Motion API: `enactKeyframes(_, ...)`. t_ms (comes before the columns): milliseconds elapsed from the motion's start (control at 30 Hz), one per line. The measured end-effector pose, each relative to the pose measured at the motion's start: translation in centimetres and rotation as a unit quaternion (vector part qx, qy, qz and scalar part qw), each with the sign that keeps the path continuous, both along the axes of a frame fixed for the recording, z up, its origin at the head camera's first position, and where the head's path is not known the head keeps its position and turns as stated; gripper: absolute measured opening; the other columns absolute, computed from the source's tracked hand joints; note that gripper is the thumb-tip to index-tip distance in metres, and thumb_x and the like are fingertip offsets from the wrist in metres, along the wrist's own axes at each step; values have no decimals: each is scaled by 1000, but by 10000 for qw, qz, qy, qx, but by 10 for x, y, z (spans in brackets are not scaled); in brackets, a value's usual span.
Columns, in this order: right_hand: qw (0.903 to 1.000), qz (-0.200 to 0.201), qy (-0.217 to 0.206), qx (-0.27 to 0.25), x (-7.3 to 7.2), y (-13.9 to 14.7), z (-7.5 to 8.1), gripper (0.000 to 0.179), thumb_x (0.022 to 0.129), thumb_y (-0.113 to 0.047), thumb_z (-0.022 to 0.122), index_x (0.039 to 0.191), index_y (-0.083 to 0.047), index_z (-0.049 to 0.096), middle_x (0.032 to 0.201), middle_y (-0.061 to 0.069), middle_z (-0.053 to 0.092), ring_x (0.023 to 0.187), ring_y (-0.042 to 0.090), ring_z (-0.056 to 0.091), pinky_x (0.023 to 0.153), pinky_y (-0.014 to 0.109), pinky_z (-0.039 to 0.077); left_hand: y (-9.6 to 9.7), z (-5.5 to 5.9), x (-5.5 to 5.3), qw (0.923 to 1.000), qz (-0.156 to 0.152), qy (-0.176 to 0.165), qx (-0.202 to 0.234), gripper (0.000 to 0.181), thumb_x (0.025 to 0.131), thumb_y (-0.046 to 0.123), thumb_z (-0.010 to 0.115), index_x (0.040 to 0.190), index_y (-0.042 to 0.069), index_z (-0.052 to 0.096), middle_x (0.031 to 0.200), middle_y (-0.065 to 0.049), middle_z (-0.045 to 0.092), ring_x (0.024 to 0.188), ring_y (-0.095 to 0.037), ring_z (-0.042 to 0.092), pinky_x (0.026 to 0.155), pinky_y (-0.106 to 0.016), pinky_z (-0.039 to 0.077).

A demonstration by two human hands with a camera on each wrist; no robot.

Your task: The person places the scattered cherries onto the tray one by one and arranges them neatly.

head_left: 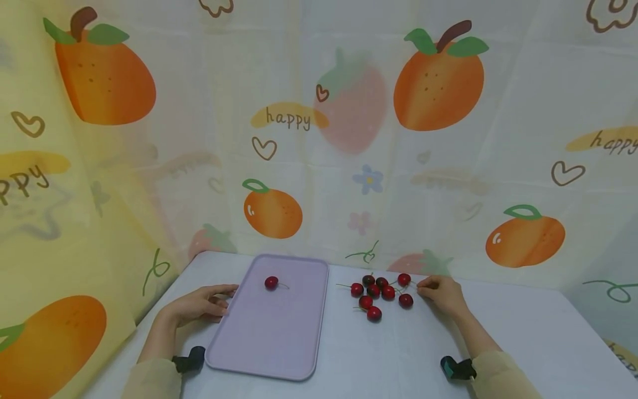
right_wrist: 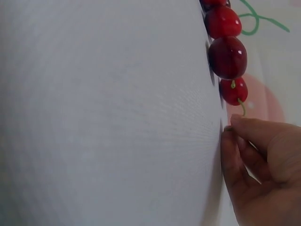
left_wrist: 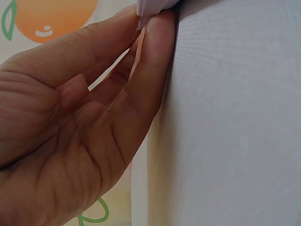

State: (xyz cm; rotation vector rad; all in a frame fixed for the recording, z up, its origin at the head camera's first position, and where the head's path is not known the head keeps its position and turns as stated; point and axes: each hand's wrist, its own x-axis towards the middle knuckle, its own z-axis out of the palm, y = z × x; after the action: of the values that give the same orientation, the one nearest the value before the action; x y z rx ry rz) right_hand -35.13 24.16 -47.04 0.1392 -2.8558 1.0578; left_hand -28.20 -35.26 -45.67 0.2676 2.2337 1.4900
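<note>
A lilac tray (head_left: 274, 332) lies on the table with one dark red cherry (head_left: 271, 283) near its far end. At the tray's left edge is my left hand (head_left: 201, 305); the left wrist view shows its thumb and fingers pinching the rim (left_wrist: 153, 5). Several cherries (head_left: 374, 291) with thin stems lie in a loose group right of the tray. My right hand (head_left: 442, 293) is at the right of this group, thumb and fingertips together on the stem of the back right cherry (head_left: 404, 279). In the right wrist view that green stem (right_wrist: 243, 107) runs down to the fingertips.
The white table (head_left: 523, 338) ends at the back against a printed fruit curtain (head_left: 319, 183). On the left hangs a yellowish part of the curtain (head_left: 107, 249). Dark wrist devices (head_left: 458, 368) are strapped at both sleeves.
</note>
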Motion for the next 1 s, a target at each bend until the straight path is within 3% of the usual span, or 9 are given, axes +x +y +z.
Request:
enactKeyframes(500, 9990, -432, -109, -104, 2, -1, 5, 20, 86, -20, 72, 97, -5, 78, 93, 10, 76, 84, 13, 62, 72, 25, 44, 0, -1, -1, 10000, -3, -18, 60, 73, 88, 3, 62, 152, -5, 28, 141, -29, 36, 93, -13, 52, 78, -23, 55)
enactKeyframes(833, 9979, -544, -128, -314, 4, -5, 13, 25, 88, -22, 70, 102, -2, 76, 103, 16, 75, 96, 27, 65, 72, 25, 45, 0, -1, 0, 10000, -49, 57, -10, 72, 89, 4, 62, 152, -5, 28, 142, -30, 35, 94, -13, 53, 79, -22, 55)
enactKeyframes(1000, 9972, -469, -121, -575, 4, -9, 17, 27, 88, -21, 70, 103, 0, 75, 96, 15, 76, 80, 12, 66, 68, 22, 48, 0, -1, 0, 10000, 12, 20, -80, 71, 90, 4, 62, 152, -4, 29, 143, -29, 36, 95, -14, 52, 79, -23, 55)
